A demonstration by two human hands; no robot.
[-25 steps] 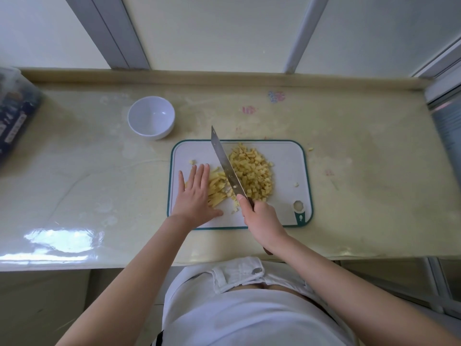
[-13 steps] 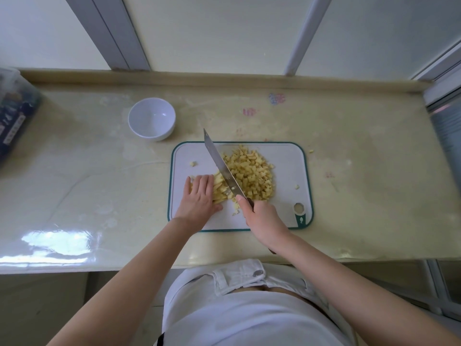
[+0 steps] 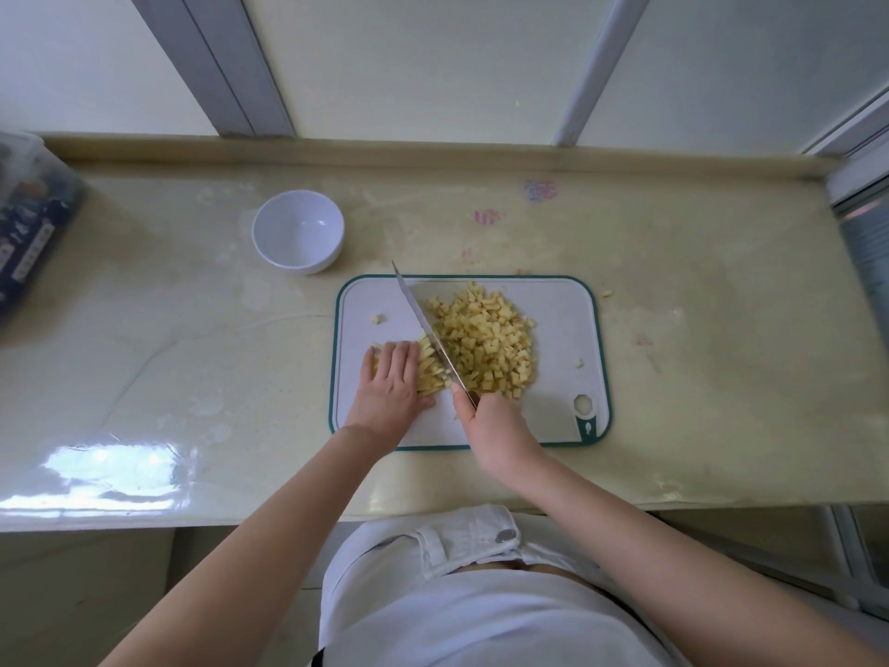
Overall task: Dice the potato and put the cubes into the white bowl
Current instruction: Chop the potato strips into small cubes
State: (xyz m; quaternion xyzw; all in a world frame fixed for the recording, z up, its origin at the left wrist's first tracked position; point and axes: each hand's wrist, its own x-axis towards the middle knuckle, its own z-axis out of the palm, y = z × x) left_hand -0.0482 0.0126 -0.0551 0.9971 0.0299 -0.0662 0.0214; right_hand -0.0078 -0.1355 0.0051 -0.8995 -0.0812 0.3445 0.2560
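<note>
Potato strips seem damp, slippery; left grip pins them flat-fingered, right grip clenches the knife handle.

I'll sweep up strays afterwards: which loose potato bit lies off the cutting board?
The bit on the counter beyond the board's far right corner; the other two strays lie on the board.

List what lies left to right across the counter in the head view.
Plastic container → white bowl → left hand → pile of potato cubes → cutting board's hanging hole. The knife and right hand overlap these, so they are left out.
</note>
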